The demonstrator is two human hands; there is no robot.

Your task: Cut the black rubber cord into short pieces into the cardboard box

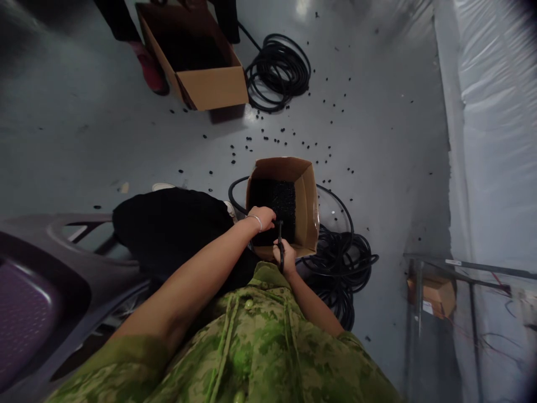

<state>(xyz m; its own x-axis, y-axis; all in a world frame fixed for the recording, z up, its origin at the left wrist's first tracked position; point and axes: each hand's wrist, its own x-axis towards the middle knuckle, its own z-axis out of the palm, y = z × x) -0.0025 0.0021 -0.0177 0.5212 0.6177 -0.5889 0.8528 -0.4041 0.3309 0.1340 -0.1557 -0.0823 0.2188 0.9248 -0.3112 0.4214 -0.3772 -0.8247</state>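
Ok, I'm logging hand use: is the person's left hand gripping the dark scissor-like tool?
No, the right hand grips the dark scissor-like tool; the left hand, with a silver wrist bangle, is near its tip.

the near box (308, 196) is open on top, so a hand can dip in from above, but its walls block the sides. the left hand (262, 217) and right hand (287, 256), with a black tool (281, 244), crowd its near end. black hose (350, 257) lies right of it, a leg (176, 224) left. floor (377, 112) spreads wide beyond it.
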